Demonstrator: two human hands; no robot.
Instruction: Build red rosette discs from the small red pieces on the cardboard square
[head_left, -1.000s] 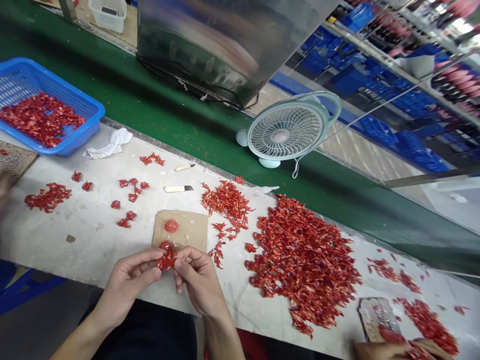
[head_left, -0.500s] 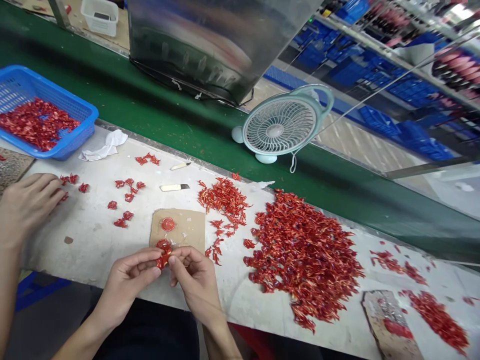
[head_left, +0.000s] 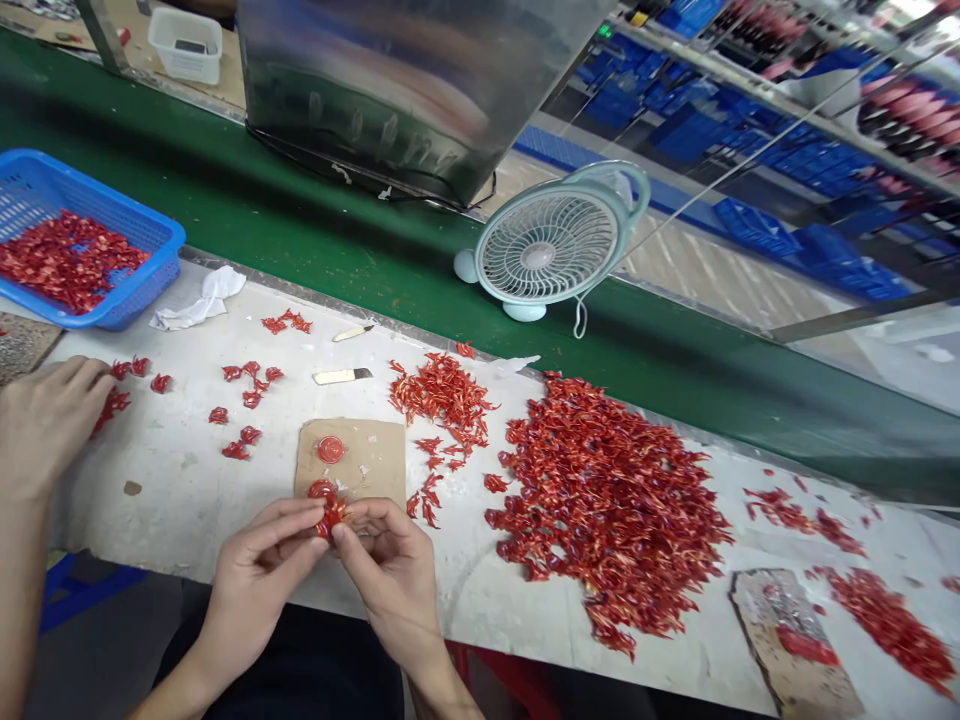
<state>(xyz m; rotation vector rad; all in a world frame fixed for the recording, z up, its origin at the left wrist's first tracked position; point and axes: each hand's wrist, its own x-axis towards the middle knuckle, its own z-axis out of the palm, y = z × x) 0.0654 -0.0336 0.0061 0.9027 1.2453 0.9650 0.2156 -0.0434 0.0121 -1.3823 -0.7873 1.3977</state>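
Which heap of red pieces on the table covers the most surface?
The big heap right of the person's right hand; it spreads far wider than any other, including the small heap at its left.

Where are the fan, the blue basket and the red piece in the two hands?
Fan (head_left: 538, 257): head view, on the hub amid its grille.
Basket (head_left: 152, 287): head view, on its side wall.
Red piece (head_left: 331, 514): head view, on its visible middle.

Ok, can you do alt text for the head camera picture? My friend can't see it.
A person's left hand and right hand hold a red piece over a white table, near brown cardboard. A big heap of red pieces lies to the right, and a blue basket holding more sits at far left, near another person's hand.
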